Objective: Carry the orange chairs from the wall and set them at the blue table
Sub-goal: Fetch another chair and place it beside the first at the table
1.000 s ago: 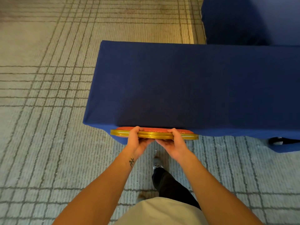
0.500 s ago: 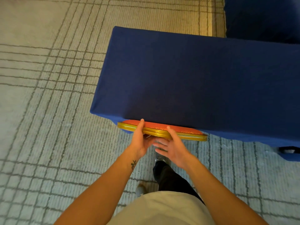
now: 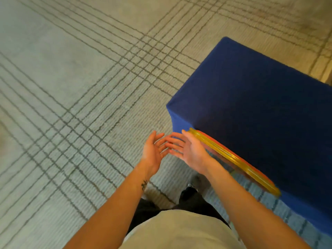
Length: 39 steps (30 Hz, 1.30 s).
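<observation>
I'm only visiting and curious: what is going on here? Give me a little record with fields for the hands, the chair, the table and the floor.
Left hand: open, fingers spread, holds nothing
Right hand: open, beside the chair's end; contact unclear
Orange chair: only its gold-framed top edge shows, lying along the table's near side
Blue table: draped in blue cloth, right of the hands
Floor: pale carpet with dark grid lines
Task stage: chair looks set at the table; neither hand grips it
</observation>
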{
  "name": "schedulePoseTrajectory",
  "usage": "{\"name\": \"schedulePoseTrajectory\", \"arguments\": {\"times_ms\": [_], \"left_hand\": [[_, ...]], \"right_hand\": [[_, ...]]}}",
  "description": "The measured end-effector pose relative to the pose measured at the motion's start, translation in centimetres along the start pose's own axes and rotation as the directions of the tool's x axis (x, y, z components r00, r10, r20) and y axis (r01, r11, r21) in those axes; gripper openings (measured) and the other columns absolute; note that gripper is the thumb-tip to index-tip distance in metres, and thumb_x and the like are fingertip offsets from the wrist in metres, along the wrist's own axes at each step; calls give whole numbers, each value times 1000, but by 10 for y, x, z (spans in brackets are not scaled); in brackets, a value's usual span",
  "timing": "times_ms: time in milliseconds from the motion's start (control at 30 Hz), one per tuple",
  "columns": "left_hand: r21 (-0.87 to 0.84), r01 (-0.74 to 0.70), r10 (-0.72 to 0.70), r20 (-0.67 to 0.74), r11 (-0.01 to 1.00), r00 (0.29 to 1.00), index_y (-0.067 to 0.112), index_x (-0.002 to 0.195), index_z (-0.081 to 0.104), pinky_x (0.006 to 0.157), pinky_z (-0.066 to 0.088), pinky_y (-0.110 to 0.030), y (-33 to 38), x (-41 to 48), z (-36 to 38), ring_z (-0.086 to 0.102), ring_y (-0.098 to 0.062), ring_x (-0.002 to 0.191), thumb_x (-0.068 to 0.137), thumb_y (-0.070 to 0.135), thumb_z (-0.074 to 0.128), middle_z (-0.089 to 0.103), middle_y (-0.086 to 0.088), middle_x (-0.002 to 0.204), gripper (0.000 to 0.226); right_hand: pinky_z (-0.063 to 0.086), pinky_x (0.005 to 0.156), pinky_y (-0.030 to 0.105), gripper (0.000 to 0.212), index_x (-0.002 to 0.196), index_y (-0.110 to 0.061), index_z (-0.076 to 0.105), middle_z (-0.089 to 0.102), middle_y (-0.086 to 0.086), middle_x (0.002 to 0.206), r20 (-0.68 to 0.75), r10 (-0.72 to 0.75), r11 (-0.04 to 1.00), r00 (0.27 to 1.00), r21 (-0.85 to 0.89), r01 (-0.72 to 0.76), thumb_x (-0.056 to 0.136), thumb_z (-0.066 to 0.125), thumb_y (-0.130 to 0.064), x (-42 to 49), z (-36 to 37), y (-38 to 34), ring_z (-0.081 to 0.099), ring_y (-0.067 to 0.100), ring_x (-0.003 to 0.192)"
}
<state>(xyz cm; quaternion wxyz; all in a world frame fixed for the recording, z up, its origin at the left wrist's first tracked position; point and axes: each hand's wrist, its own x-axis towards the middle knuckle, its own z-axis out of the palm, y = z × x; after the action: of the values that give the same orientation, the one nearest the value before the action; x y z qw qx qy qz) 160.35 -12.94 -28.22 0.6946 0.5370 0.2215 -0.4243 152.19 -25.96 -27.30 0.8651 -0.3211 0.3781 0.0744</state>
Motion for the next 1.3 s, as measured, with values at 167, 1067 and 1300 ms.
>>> {"name": "schedulePoseTrajectory", "arguments": {"times_ms": [167, 1067, 1300], "left_hand": [[-173, -127, 127, -14, 977, 992, 7, 127, 57, 91, 53, -41, 54, -27, -69, 69, -24, 98, 108, 44, 40, 76, -9, 110, 46], [-686, -542, 308, -446, 486, 840, 7, 142, 52, 115, 42, -50, 239, -108, -497, 62, -35, 128, 106, 43, 41, 69, -15, 132, 52], [-675, -627, 236, -585, 389, 776, 7, 142, 52, 112, 44, -47, 330, -93, -568, 63, -33, 125, 106, 40, 42, 69, -15, 131, 50]], "right_hand": [[54, 91, 40, 42, 131, -7, 59, 70, 16, 129, 78, 21, 997, 997, -76, -15, 106, 44, -38, 16, 84, 10, 67, 30, 117], [44, 110, 48, 49, 140, -4, 53, 66, 20, 134, 324, 335, 803, 885, -590, -87, 106, 40, -37, 142, 545, 207, 63, 36, 125], [44, 110, 48, 48, 141, -5, 53, 66, 19, 135, 382, 481, 752, 789, -642, -148, 108, 36, -36, 221, 671, 225, 61, 35, 128]]}}
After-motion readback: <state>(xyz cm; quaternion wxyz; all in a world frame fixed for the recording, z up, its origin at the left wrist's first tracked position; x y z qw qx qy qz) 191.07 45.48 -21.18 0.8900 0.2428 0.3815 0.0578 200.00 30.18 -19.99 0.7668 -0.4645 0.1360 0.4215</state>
